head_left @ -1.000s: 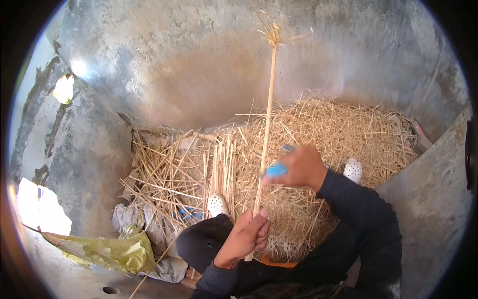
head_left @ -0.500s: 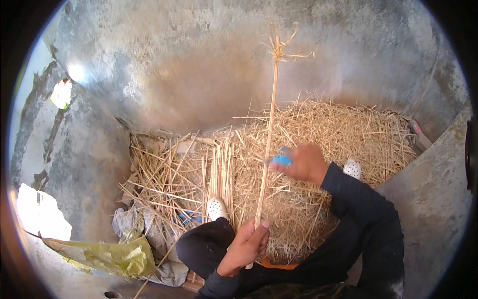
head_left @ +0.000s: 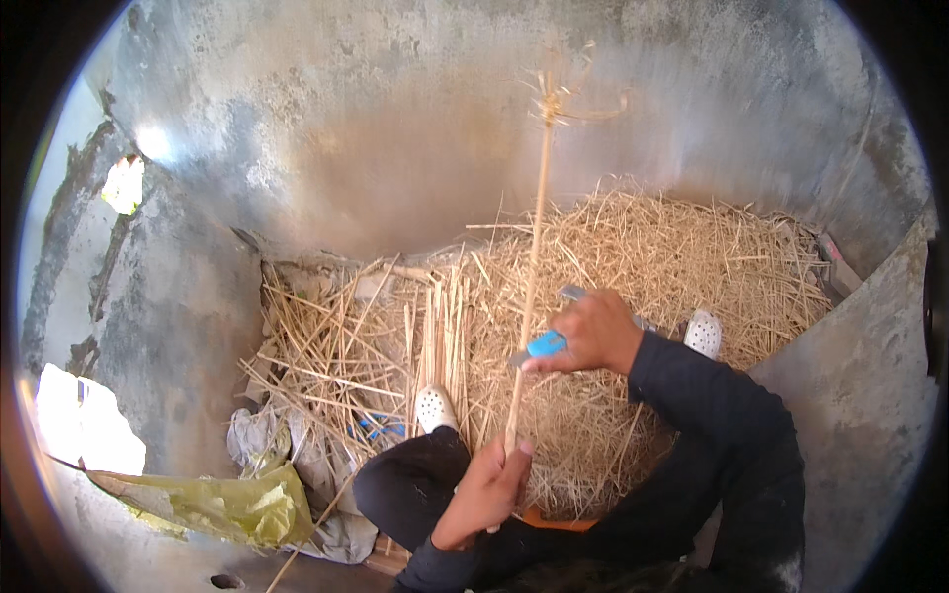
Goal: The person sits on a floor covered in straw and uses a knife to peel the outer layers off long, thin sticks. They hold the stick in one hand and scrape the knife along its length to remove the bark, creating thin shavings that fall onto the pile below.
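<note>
Left hand (head_left: 484, 489) low and near, closed round the base of a long straw stalk (head_left: 534, 257), holding it upright between the knees. Right hand (head_left: 593, 334) a little farther out, fingers wrapped on a blue-handled knife (head_left: 546, 345), blade end laid against the stalk partway up; hard to tell from here whether the edge is biting or only resting. Stalk bare and smooth along most of its length, frayed seed head still on at the top. Judged from that: stripping of this one largely done below, top not yet trimmed.

Just beyond the left knee, a white shoe (head_left: 435, 407), and beside it a small row of straight, cleaned stalks (head_left: 440, 326) lying together, seemingly the finished ones. Farther back, a large loose straw heap (head_left: 672, 257) against the grey concrete wall (head_left: 395, 128), far bigger than the cleaned row, so most of the sorting looks still ahead. Off to the left, crumpled yellow-green sacking (head_left: 222, 504) on the floor.
</note>
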`<state>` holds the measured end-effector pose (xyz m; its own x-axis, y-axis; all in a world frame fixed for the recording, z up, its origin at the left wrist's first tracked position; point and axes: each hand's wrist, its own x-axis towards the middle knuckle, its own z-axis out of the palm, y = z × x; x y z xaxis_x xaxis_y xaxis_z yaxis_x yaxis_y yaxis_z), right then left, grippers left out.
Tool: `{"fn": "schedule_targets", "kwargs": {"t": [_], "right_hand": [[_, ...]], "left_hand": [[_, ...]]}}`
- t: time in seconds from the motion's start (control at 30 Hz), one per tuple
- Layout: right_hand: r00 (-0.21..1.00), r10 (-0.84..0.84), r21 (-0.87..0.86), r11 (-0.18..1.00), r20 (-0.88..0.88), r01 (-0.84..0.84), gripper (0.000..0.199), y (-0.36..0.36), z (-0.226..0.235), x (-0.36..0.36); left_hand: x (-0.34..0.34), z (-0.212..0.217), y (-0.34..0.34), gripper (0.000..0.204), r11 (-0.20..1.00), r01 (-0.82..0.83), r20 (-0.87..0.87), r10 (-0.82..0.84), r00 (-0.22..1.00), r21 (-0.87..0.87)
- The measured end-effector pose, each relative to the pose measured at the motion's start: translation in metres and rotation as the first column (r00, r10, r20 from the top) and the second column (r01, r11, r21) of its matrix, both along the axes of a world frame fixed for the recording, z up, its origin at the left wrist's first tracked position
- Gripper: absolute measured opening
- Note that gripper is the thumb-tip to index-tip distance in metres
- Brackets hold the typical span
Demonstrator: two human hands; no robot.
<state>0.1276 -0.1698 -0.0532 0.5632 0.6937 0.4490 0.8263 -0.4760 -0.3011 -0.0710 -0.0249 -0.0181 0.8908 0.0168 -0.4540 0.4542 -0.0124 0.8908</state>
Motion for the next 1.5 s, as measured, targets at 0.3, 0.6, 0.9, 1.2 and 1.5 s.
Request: {"fn": "schedule_targets", "kwargs": {"t": [0.3,0.6,0.9,1.2,1.5], "right_hand": [[0.943,-0.277,-0.059,0.961,-0.186,0.271,0.066,-0.017,-0.010,0.060],[0.926,-0.329,-0.085,0.944,-0.186,0.318,0.069,-0.013,-0.020,0.045],[0.949,-0.248,0.021,0.966,-0.196,0.257,0.080,-0.012,-0.001,0.033],[0.998,0.004,-0.003,1.000,0.063,-0.004,0.069,-0.003,-0.001,-0.008],[0.984,-0.161,0.017,0.987,-0.081,0.162,0.073,-0.012,-0.025,0.023]], "left_hand": [[-0.014,-0.005,0.003,0.021,0.966,0.050,-0.082,-0.073,0.994,-0.255],[-0.020,-0.004,0.005,0.025,0.997,0.075,0.013,-0.076,0.997,0.032],[-0.016,0.002,0.005,0.023,0.992,0.057,0.012,-0.059,0.998,0.114],[-0.003,-0.009,0.005,0.025,0.976,0.037,0.132,-0.066,0.989,0.213],[-0.019,-0.009,0.000,0.021,0.986,0.130,-0.057,-0.136,0.989,-0.101]]}}
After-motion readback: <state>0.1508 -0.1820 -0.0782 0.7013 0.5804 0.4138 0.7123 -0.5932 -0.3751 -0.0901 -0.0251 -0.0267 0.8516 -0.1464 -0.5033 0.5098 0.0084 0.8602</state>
